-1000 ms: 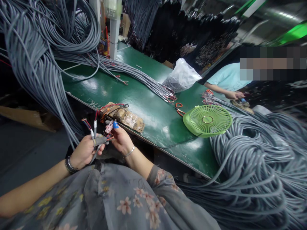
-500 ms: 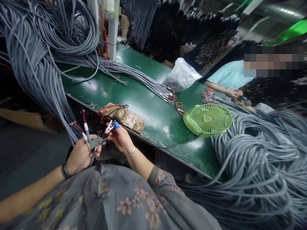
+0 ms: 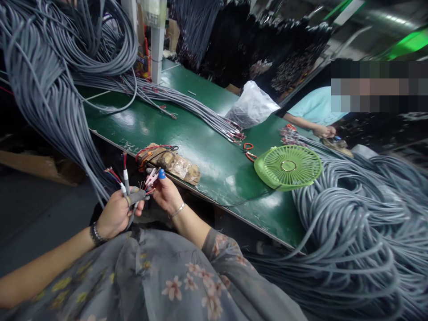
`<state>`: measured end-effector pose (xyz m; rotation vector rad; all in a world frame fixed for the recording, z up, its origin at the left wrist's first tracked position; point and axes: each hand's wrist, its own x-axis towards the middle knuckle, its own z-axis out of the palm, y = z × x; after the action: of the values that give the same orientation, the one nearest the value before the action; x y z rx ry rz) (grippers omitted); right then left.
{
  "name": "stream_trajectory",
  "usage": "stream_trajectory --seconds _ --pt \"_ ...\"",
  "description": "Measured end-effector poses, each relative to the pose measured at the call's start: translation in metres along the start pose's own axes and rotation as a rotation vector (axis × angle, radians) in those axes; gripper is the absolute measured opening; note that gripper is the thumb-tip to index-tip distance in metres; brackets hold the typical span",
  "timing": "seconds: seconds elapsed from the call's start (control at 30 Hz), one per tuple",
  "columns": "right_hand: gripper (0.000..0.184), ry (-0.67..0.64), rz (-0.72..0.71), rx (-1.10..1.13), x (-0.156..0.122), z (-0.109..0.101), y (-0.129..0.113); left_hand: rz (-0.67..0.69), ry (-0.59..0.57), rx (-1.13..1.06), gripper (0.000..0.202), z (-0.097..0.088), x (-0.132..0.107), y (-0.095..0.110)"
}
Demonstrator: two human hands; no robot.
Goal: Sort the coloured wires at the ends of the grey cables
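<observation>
Grey cables (image 3: 126, 182) sat clamped in the left hand (image 3: 114, 213), fingers tight, wires (image 3: 146, 189) splayed towards two o'clock, likely for easy reach, as the right hand (image 3: 168, 196) pinched a pink tool (image 3: 152, 177) in its fingers!

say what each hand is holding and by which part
The left hand holds gray cables near their exposed-wire ends; the right hand holds a small pink piece, exact grip unclear.

Grey floral top (image 3: 167, 272), dark wristband (image 3: 95, 234), silver bracelet (image 3: 178, 210)

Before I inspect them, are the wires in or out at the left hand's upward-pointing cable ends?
Out: coloured wires stick past white bands on grey cables in the left hand.
</observation>
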<state>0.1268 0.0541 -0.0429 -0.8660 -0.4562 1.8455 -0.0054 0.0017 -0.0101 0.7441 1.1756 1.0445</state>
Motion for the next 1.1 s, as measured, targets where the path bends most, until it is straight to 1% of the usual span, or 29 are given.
stream_trajectory --seconds 0.23,0.4,0.47,0.67,0.83,0.97,1.1 --pt "0.045 -0.047 0.071 0.018 -0.003 -0.004 -0.002 -0.001 0.012 0.018 0.037 -0.001 -0.004 0.0" --pt "0.03 -0.052 0.063 -0.001 -0.006 -0.009 -0.003 0.016 0.012 0.027 0.034 -0.005 -0.01 0.0" --pt "0.028 -0.052 0.06 -0.003 -0.007 -0.01 -0.003 0.035 0.023 0.025 0.033 -0.006 -0.011 0.0" --pt "0.031 -0.038 0.097 0.018 -0.007 -0.009 -0.004 0.044 0.106 -0.022 0.03 0.0 -0.009 0.004" --pt "0.028 0.002 0.068 0.055 -0.004 -0.006 -0.002 0.023 0.159 -0.042 0.032 0.005 -0.006 0.004" --pt "0.028 0.012 0.045 0.059 -0.004 -0.005 -0.001 0.021 0.145 -0.026 0.032 0.004 -0.004 0.001" --pt "0.032 -0.007 0.066 0.03 -0.006 -0.004 -0.003 0.044 0.125 -0.014 0.032 0.001 -0.006 -0.001"
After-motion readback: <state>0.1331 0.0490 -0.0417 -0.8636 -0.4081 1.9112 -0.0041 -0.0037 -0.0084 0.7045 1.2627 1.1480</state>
